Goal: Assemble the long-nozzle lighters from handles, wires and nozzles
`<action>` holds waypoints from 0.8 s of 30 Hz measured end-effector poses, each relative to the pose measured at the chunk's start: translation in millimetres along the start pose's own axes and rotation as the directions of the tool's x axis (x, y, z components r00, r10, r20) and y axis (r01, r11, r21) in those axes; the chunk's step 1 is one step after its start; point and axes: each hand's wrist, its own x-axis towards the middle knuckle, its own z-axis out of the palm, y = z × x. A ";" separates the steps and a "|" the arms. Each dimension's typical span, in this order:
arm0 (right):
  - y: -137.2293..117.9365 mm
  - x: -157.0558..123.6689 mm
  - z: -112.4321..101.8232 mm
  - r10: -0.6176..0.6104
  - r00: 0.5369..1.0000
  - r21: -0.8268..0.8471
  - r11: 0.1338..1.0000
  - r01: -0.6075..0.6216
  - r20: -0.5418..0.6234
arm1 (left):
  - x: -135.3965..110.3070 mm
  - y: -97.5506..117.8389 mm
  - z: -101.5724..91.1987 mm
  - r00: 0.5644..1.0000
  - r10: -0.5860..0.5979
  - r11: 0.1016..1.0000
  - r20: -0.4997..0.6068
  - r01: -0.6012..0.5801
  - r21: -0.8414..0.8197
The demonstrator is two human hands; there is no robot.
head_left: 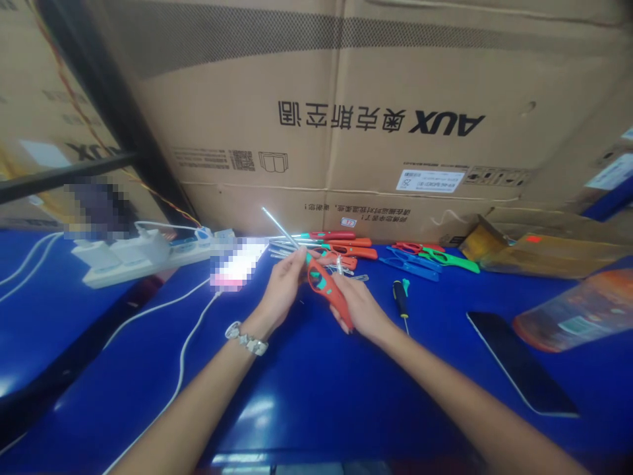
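My right hand [360, 305] is wrapped round the red handle of a long-nosed lighter [330, 294] with teal inserts. Its thin metal tube points up and to the left. My left hand [283, 285], with a metal watch on the wrist, pinches the lighter near where the tube meets the handle. Both hands hover just above the blue table [316, 396].
Behind the hands lie several more red lighters [346, 247], and blue and green ones [425, 258]. A small screwdriver [400, 300] lies to the right, then a dark phone [519, 361]. A white power strip [143, 254] with cables is at the left. Large cardboard boxes [346, 119] wall the back.
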 end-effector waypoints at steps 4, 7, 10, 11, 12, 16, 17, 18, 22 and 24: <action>2.5 1.6 -19.7 -0.081 0.996 -0.070 0.994 0.082 0.021 | 3.9 8.8 -18.6 0.999 -0.036 0.963 -0.010 0.037 0.266; 7.8 -1.2 -30.7 -0.155 0.988 -0.267 0.952 0.152 0.009 | 3.6 14.2 -30.6 0.994 0.014 0.840 -0.106 0.045 0.540; 10.1 -6.5 -32.9 -0.225 0.974 -0.558 0.811 0.177 -0.017 | 0.2 17.6 -36.0 0.965 0.250 0.624 -0.082 -0.095 0.776; 10.1 -8.0 -31.6 -0.231 0.973 -0.634 0.754 0.171 -0.012 | -1.0 18.3 -36.4 0.951 0.306 0.576 -0.049 -0.144 0.805; 9.9 -9.1 -29.7 -0.231 0.973 -0.694 0.701 0.166 0.000 | -1.9 18.8 -36.5 0.941 0.337 0.547 -0.010 -0.187 0.816; 11.0 -7.2 -21.2 -0.273 0.960 -0.823 0.528 0.207 0.065 | -2.3 17.2 -36.3 0.923 0.263 0.473 0.281 -0.377 0.796; 12.2 -5.4 -19.9 -0.290 0.954 -0.834 0.505 0.222 0.078 | -1.8 15.8 -36.3 0.902 0.227 0.456 0.366 -0.431 0.779; 13.8 -3.3 -19.1 -0.305 0.949 -0.838 0.493 0.233 0.085 | -1.4 13.8 -36.2 0.878 0.195 0.440 0.437 -0.476 0.761; 19.7 3.1 -18.6 -0.325 0.942 -0.817 0.519 0.252 0.084 | 0.1 2.2 -34.8 0.837 0.088 0.377 0.540 -0.530 0.760; 20.3 3.2 -19.3 -0.334 0.939 -0.798 0.544 0.260 0.079 | 0.6 -3.7 -33.9 0.833 0.041 0.338 0.552 -0.531 0.777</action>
